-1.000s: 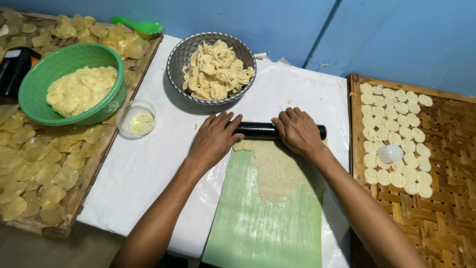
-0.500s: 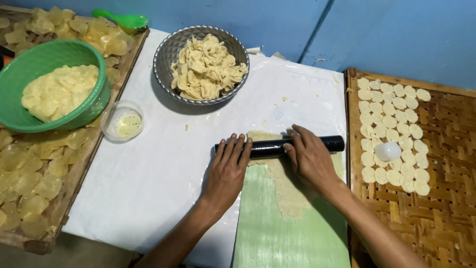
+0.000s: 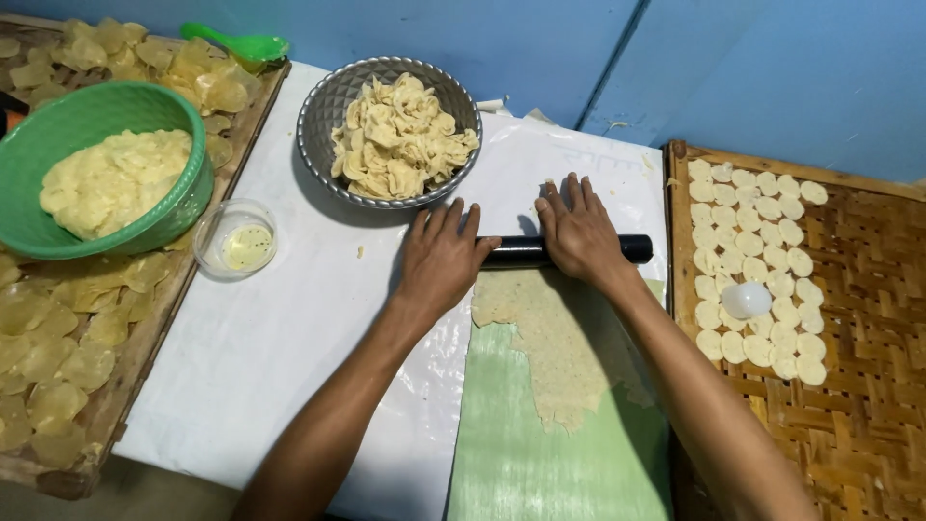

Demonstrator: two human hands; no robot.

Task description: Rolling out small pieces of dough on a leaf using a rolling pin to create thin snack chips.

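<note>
While our palms cover most of the black rolling pin (image 3: 521, 251), only its middle and right end show, and the green sheet (image 3: 540, 453) runs off the bottom edge. Our left hand (image 3: 442, 262) and right hand (image 3: 579, 232) lie flat, fingers spread, pressing the pin at the far edge of the thin dough (image 3: 550, 338). The metal bowl (image 3: 318, 116) holds dough scraps, the green basket (image 3: 183, 203) yellow mash. Since half a second ago the pin has rolled farther from us.

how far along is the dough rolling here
Done: a thin dough sheet lies flattened on the green leaf, and cut rounds fill part of the woven tray. In hand: left hand and right hand press the black rolling pin. Left: the dough in the green bowl.
</note>
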